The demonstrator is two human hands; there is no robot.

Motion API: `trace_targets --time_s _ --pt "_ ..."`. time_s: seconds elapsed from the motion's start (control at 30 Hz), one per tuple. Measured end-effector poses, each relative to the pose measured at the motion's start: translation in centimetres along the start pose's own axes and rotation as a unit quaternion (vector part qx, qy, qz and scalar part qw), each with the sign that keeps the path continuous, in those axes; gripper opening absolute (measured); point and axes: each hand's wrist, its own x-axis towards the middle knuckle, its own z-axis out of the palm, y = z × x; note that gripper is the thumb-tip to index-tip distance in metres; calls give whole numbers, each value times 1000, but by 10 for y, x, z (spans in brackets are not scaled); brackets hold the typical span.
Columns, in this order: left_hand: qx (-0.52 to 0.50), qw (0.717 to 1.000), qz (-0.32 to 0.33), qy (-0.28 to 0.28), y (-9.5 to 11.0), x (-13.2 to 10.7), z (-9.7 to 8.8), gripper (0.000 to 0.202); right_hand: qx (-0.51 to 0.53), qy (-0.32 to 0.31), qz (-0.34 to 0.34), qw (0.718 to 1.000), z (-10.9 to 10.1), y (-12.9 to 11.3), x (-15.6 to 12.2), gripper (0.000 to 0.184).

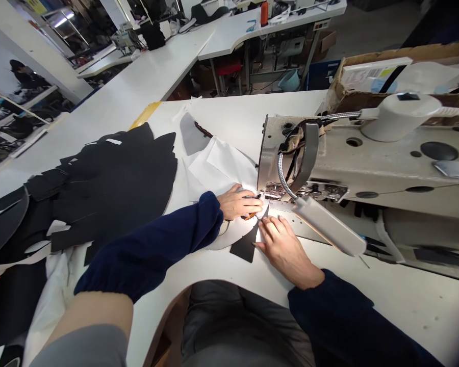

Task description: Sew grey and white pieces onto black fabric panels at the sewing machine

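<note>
Head view: right hand [283,250], boxed white material [424,76]

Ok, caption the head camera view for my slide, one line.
Left hand and right hand meet over a pointed black fabric piece at an industrial sewing machine, beside piled black cut panels.

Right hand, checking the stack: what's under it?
A pointed black fabric piece lies beside the right hand on the white worktable; anything beneath the palm is hidden.
</note>
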Motion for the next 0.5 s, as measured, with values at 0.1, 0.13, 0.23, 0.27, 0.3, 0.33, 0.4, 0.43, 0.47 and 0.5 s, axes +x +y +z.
trace_targets --time_s 0.1,0.13,0.23,0.27,0.3,0.33,0.4,0.43,0.47,0.5 --pt "-1 1000 -11 26 3 2 8 36 24 12 -7 1000 2 -9 -3 49" --pt "1 999 -16 39 6 2 11 34 29 13 -9 999 3 -11 -4 51" --pt "8 997 -38 71 15 2 15 30 33 12 -19 999 6 -14 -5 54" --pt "9 996 -44 77 17 2 16 30 30 12 -23 999 7 -14 -5 56" --pt "11 996 -50 79 19 2 16 30 25 10 -27 999 7 -14 -5 57" --pt "12 995 -54 79 20 2 15 30 19 7 -31 999 8 -14 -4 58" --pt "12 996 -58 74 20 3 14 29 7 0 -38 999 7 -13 -3 61" --pt "11 996 -58 70 20 3 13 29 4 -1 -40 999 7 -12 -3 61" --pt "10 996 -59 69 20 5 13 30 2 -1 -41 999 7 -11 -2 61" --pt "6 996 -60 71 21 6 13 30 2 2 -41 999 6 -10 -1 60"
